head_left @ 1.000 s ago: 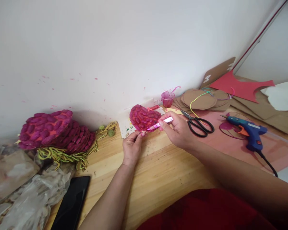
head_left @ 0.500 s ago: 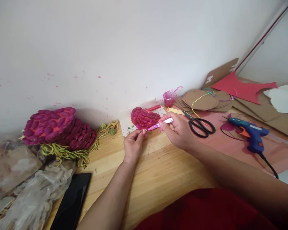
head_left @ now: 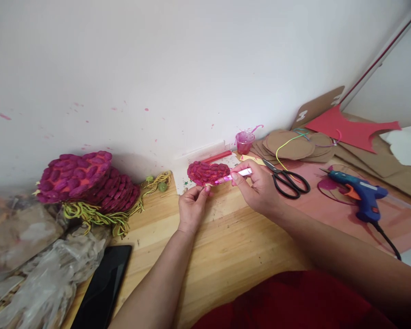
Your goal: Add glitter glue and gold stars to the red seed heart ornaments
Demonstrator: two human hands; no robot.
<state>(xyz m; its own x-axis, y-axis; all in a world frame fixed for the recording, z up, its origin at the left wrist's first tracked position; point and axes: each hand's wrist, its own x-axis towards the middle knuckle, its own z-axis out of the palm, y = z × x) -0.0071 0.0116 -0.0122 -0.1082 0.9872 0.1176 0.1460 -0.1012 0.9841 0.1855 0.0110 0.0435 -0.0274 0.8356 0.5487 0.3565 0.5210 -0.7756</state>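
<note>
My left hand (head_left: 193,205) pinches the near edge of a bumpy magenta disc (head_left: 207,172), tilted up off the table. A small pale bit shows at its fingertips. In my right hand (head_left: 256,187) is a white pen-like stick (head_left: 241,173) with a pink-stained end, pointing left at the disc's lower right edge. Whether it is a brush or a marker I cannot tell. Beneath the disc lies a white sheet (head_left: 180,182) with small green stars. Behind stands a plastic cup (head_left: 244,142) smeared with pink paint.
Left, similar magenta discs (head_left: 77,176) are stacked with yellow-green yarn (head_left: 96,214), near plastic bags (head_left: 51,269) and a black phone (head_left: 102,285). Right lie black scissors (head_left: 289,180), a blue glue gun (head_left: 363,192), cardboard circles (head_left: 287,144) and red paper (head_left: 354,128).
The disc has tipped so that its face looks flatter and narrower. Both hands keep their grips, with the stick still at the disc's edge. The whole view has shifted slightly.
</note>
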